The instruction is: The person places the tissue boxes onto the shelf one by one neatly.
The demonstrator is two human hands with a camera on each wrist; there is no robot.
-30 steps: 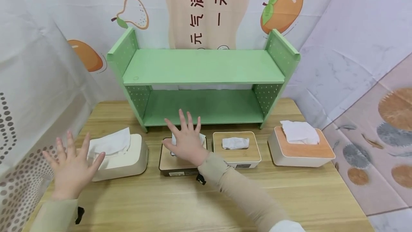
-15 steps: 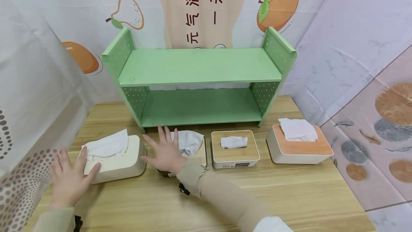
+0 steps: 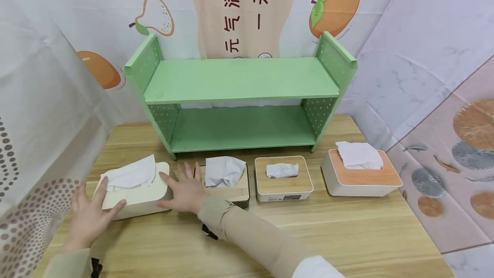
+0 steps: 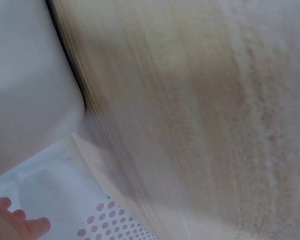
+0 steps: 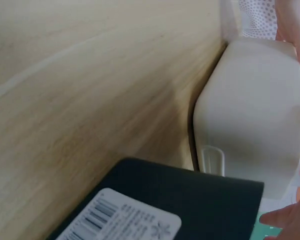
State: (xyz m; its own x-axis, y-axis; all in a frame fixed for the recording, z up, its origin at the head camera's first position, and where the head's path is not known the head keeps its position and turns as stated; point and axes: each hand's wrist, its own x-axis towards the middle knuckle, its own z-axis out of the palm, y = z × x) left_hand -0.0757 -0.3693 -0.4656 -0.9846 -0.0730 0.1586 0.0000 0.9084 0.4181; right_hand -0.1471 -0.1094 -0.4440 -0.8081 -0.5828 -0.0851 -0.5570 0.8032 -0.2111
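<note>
In the head view, a cream tissue box (image 3: 135, 203) with a white tissue (image 3: 133, 174) sticking out stands at the left of the table. My left hand (image 3: 89, 218) is at its left end, fingers spread and thumb over the front top edge. On the other end, my right hand (image 3: 185, 190) reaches across with spread fingers, its thumb and forefinger right at the box's side. Right under the right wrist is a dark tissue box (image 3: 242, 188) with a wooden lid. The right wrist view shows the cream box's end (image 5: 250, 110) and right fingertips (image 5: 280, 217) near it.
Further right stand a wood-topped white tissue box (image 3: 283, 183) and one with an orange-brown lid (image 3: 364, 179). Behind the row is a green two-tier shelf (image 3: 241, 78). The wooden table (image 3: 293, 231) meets hanging printed cloths (image 3: 436, 76) at the back and sides.
My right hand has moved left from over the dark tissue box to the right end of the cream one. My left hand has come slightly right, to the box's left end.
</note>
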